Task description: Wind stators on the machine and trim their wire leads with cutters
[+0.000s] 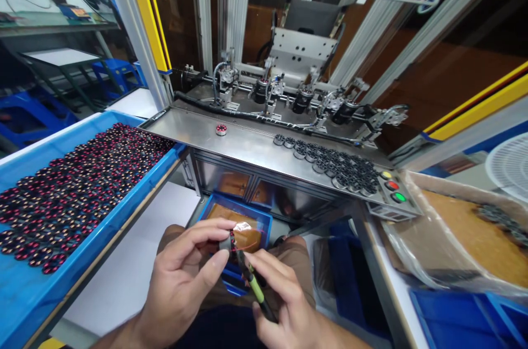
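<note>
Between the thumb and fingers of my left hand (185, 266) is a small round motor part (228, 244), dark and grey with red bits on the side facing right. My right hand (284, 296) grips a pair of cutting pliers (258, 288) with green and black handles. The jaws meet the part's right side; whether they are closed on anything is too small to tell. Both hands are above my lap, over a blue bin (264, 222) on the floor. A single red-and-silver motor part (221, 130) stands on the metal ledge (185, 129) beyond them.
Left, a blue tray (124, 217) holds many red-and-black wound parts. Many grey-black rings (330, 162) cover the ledge's right half, beside a button box (394, 189). Behind stands a machine with several fixtures (303, 98). A plastic-lined box (462, 233) is at right.
</note>
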A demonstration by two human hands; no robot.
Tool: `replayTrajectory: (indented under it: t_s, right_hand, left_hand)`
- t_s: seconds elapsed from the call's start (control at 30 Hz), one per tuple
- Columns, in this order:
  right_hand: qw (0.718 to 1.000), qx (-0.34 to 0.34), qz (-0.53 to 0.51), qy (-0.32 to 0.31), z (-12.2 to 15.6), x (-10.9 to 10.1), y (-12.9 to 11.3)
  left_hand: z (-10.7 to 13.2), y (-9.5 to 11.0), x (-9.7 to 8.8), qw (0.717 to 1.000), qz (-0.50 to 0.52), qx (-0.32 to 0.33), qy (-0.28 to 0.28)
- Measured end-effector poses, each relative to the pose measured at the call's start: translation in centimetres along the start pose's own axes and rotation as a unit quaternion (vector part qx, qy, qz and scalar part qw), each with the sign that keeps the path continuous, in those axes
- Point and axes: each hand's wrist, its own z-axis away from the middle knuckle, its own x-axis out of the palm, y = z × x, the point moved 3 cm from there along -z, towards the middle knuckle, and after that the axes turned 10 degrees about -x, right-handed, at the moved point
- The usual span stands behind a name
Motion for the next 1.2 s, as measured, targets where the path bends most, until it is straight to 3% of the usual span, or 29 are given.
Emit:
replayTrajectory:
  t_s: [0.23,0.57,0.77,0.9,1.03,1.2]
  right_hand:
    - [1.0,0.014,-0.001,-0.001,-0.3,-0.1,0.0]
    - [0.999,0.001,-0.033,0.016,-0.8,-0.1,-0.2]
    - [1.0,0.006,-0.001,0.014,-0.4,0.0,-0.1]
    - [0.999,0.053,0.002,0.014,0.3,-0.1,0.4]
    - [0.993,0.108,0.024,0.037,0.8,-1.0,0.6]
    - [0.989,0.14,-0.016,0.039,1.3,-2.1,-0.3]
  left_hand:
    - [0.0,0.3,0.2,1.0,-0.007,0.011,-0.001]
    - [0.4,0.7,0.3,0.998,-0.005,0.046,0.053]
    - [0.3,0.5,0.1,0.993,-0.074,0.093,-0.018]
    - [0.1,0.1,-0.3,0.987,-0.09,0.127,-0.051]
    - [0.0,0.1,-0.9,0.962,-0.135,0.227,-0.074]
    - [-0.3,0.4,-1.4,0.92,-0.249,0.302,-0.026]
